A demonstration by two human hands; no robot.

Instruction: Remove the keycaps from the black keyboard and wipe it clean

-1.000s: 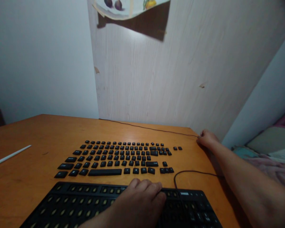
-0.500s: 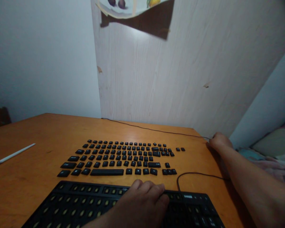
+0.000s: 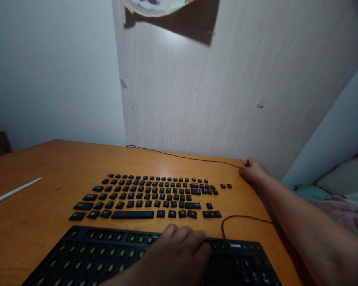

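A black keyboard (image 3: 113,251) with its left and middle keycaps off lies at the near edge of the view. My left hand (image 3: 179,250) rests palm down on its upper middle, fingers curled at the back edge and hiding part of it. Far to the right, at the table's back right corner, my right hand (image 3: 253,171) is closed on a thin black cable (image 3: 179,155). That cable runs left along the wall. Loose black keycaps (image 3: 149,194) lie in rows behind the keyboard, with a long space bar (image 3: 133,215) in front of them.
A white stick (image 3: 14,192) lies on the left of the wooden table (image 3: 62,163). The keyboard's cord (image 3: 244,217) curves to the right edge. Behind stands a pale wall panel (image 3: 191,99) with a curling picture on it. Bedding (image 3: 337,198) is at the right.
My right hand has moved left and slightly up over the table corner, with the cable in its fingers. My left hand stays on the keyboard. The view has tilted down slightly.
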